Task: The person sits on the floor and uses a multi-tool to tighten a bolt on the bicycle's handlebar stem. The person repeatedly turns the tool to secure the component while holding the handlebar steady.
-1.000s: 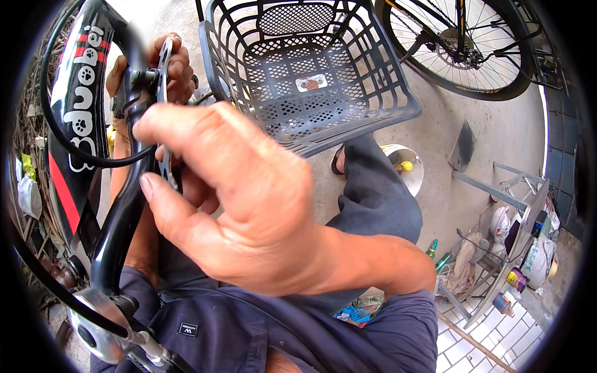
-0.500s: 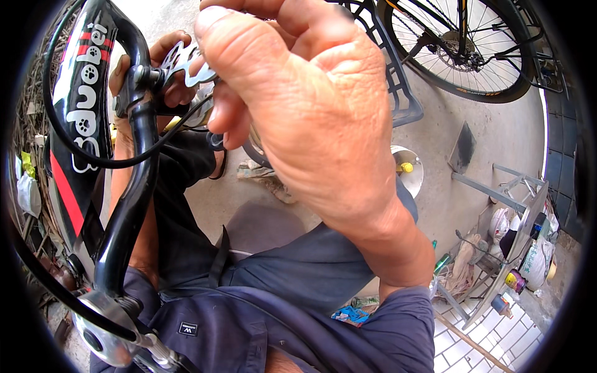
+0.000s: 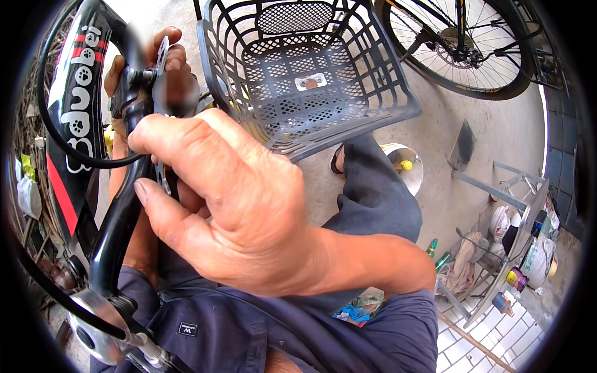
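Observation:
A black bent bicycle handlebar stem (image 3: 114, 236) runs beside a black, white and red frame tube (image 3: 65, 186). A thin silver metal plate (image 3: 163, 55) stands upright against a bolt on it. My left hand (image 3: 174, 59) curls round the plate and stem at the top, partly blurred. My right hand (image 3: 236, 211) is in the foreground, index finger and thumb at the stem, other fingers curled by the plate's lower end; what they grip is hidden. A black plastic basket (image 3: 273, 99) with a small metal fitting inside sits just beyond my hands.
A bicycle wheel (image 3: 435, 74) is at top right. A white bucket (image 3: 413, 177) holding something yellow and a dark flat board (image 3: 463, 146) lie on the floor. A metal-framed stand (image 3: 488, 193) with bags, green bottles (image 3: 443, 261) and a wooden pole (image 3: 472, 345) are at right.
My right hand rose over the basket half a second ago and has come back down and left to the stem. The silver plate, tilted then, is upright again, and the basket is uncovered.

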The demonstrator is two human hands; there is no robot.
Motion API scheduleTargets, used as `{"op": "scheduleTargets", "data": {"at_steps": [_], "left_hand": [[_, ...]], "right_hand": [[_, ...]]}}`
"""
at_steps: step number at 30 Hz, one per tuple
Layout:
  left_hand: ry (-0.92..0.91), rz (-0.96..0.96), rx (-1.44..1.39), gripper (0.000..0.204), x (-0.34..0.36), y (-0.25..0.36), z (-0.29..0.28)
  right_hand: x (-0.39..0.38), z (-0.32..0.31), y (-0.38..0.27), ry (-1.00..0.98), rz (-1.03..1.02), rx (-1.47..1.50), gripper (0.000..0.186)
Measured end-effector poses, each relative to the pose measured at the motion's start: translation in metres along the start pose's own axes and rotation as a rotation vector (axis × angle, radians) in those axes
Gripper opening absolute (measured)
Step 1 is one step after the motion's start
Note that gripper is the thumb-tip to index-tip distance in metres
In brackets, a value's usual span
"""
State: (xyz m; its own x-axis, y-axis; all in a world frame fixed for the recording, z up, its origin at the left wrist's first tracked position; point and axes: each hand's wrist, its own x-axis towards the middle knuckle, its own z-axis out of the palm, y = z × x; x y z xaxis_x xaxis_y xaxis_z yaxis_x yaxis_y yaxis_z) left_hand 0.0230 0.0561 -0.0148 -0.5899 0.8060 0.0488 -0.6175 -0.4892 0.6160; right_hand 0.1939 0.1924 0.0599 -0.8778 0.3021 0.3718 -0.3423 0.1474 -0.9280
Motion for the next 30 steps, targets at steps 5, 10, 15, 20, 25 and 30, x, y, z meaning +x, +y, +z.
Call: {"op": "scheduleTargets", "data": {"at_steps": [5, 10, 15, 20, 25, 30], "left_hand": [[0.034, 0.034, 0.02, 0.083, 0.001, 0.0, -0.009], [0.033, 0.036, 0.025, 0.083, 0.003, 0.002, -0.006], [0.01, 0.001, 0.019, 0.083, 0.003, -0.002, -0.005], [0.023, 0.013, 0.03, 0.084, 0.002, 0.003, -0.011], [0.031, 0.02, 0.015, 0.084, -0.004, -0.002, -0.005], [0.014, 0.027, 0.005, 0.084, -0.008, 0.001, -0.005]], "right_hand": [[0.018, -0.018, -0.015, 0.034, 0.129, 0.088, 0.029], [0.046, -0.036, -0.031, 0.165, 0.276, 0.342, 0.014], [0.061, -0.038, -0.016, 0.14, 0.374, 0.397, 0.014], [0.06, -0.033, -0.009, 0.14, 0.341, 0.418, 0.014], [0.042, -0.014, -0.002, 0.175, 0.156, 0.362, 0.015], [0.02, -0.006, -0.004, 0.191, -0.025, 0.233, 0.026]]}}
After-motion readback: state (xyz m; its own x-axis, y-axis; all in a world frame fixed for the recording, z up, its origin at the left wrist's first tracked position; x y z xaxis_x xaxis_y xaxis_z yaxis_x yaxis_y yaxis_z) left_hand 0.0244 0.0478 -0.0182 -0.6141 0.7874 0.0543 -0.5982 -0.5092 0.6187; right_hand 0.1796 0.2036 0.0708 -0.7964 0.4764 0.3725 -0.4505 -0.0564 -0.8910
